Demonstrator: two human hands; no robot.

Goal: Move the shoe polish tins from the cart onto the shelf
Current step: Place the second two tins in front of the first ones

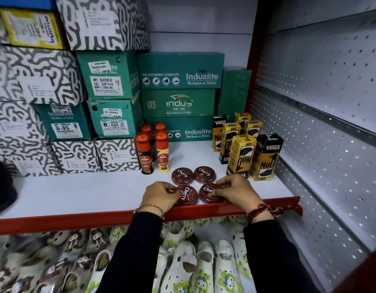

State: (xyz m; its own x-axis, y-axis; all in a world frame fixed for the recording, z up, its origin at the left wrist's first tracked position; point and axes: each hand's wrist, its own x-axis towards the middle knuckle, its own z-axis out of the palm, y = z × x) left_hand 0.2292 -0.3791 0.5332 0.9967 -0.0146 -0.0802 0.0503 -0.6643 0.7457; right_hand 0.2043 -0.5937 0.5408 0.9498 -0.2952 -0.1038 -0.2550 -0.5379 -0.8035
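Observation:
Several round dark-red "Cherry" shoe polish tins lie flat on the white shelf (77,193) near its red front edge. Two sit at the back: one tin (182,175) on the left, another tin (204,174) on the right. In front, my left hand (161,195) grips the left front tin (188,195) by its rim. My right hand (233,190) grips the right front tin (209,194). Both front tins rest on the shelf, side by side. The cart is out of view.
Kiwi liquid polish bottles (144,153) stand left behind the tins; yellow-black Venus boxes (242,155) stand to the right. Green Induslite shoe boxes (180,70) and patterned boxes fill the back and left. A perforated panel (320,134) walls the right. White clogs (193,265) lie below.

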